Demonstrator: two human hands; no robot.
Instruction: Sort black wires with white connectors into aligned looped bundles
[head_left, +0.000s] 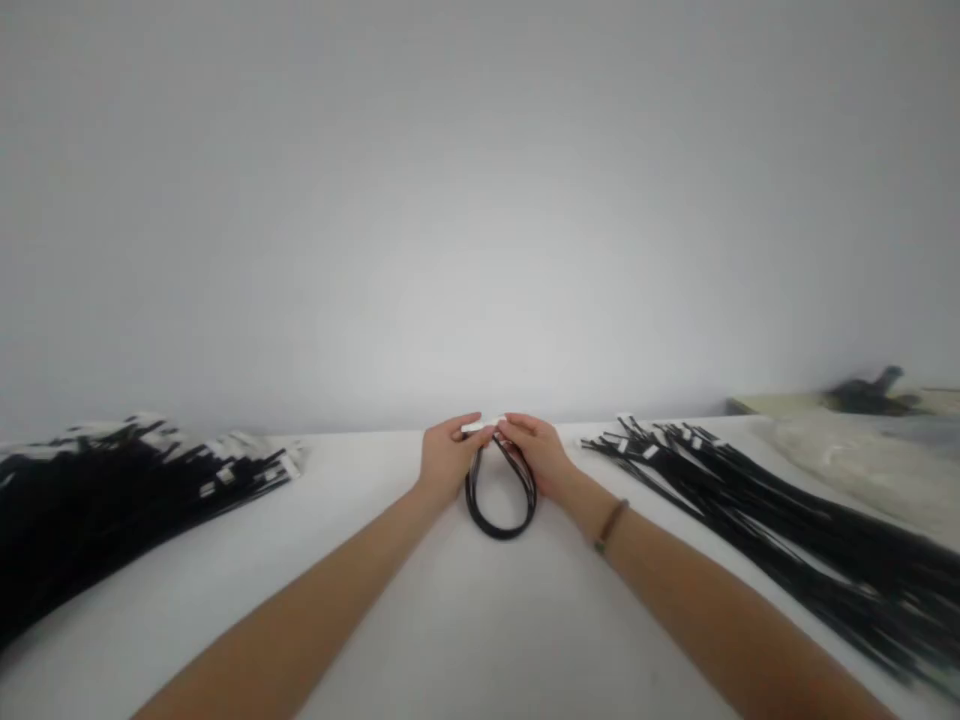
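Observation:
A black cable point(501, 532) hangs in a loop below my two hands, above the white table point(360, 500). My left hand point(451, 452) pinches one side of it near a white end piece. My right hand point(534, 450), with a band on its wrist, pinches the other side near a white end piece point(495, 421). The fingertips of both hands nearly meet at the top of the loop and partly hide the cable ends.
A big pile of black cables point(90, 520) with white tags lies on the left. Another bundle of black cables point(780, 510) spreads along the right. Beyond it are clear plastic bags point(862, 460) and a dark object point(870, 393). A pale wall point(480, 200) stands behind.

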